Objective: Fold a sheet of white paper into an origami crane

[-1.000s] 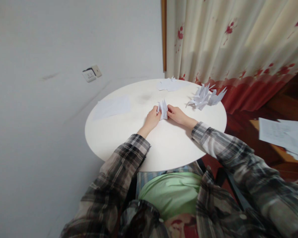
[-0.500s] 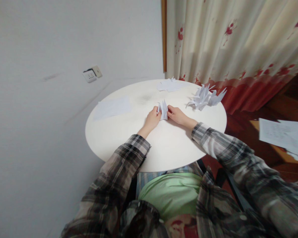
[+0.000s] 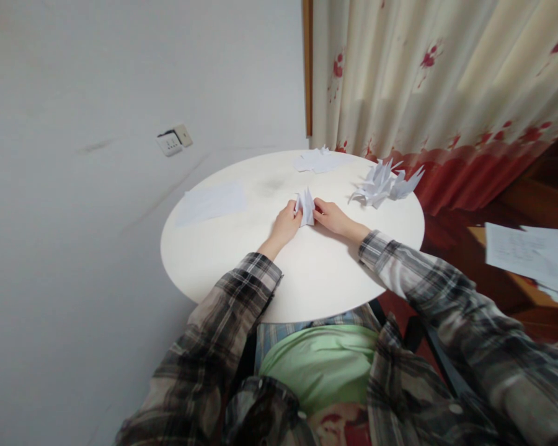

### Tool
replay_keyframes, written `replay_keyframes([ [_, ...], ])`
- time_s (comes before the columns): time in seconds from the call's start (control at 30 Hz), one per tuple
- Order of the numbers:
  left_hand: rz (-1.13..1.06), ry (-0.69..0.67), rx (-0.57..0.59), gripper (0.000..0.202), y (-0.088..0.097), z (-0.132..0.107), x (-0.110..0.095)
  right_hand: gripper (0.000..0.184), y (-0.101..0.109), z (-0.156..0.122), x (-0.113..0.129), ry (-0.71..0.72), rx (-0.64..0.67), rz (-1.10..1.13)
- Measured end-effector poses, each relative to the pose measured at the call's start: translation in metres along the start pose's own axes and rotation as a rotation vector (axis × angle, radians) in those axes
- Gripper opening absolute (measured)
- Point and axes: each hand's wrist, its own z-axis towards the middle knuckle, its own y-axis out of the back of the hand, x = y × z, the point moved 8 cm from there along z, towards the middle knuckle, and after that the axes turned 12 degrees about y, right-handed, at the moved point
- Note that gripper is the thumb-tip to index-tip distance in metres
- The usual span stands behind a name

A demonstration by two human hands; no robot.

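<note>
Over the middle of a round white table (image 3: 242, 260), a folded white paper crane (image 3: 306, 209) is held between my two hands, its narrow points sticking upward. My left hand (image 3: 286, 223) is closed on its left side, thumb toward me. From the right, my right hand (image 3: 332, 217) pinches the other side, the fingertips partly hidden behind the paper. Several finished paper cranes (image 3: 379, 184) lie in a cluster toward the table's right edge.
A flat sheet of white paper (image 3: 214, 201) lies at the table's left, and more paper pieces (image 3: 318, 162) at the far edge. A wall with a socket (image 3: 170, 144) borders the left; a curtain (image 3: 400, 80) hangs behind. Printed papers (image 3: 525, 254) rest on a wooden surface at right.
</note>
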Motion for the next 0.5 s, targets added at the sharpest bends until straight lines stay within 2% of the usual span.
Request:
replay_keyframes([
  [0.5, -0.002, -0.005, 0.001, 0.017, -0.0008, 0.0002, 0.0005, 0.017, 0.0012, -0.0006, 0.0013, -0.014, -0.002, -0.011],
])
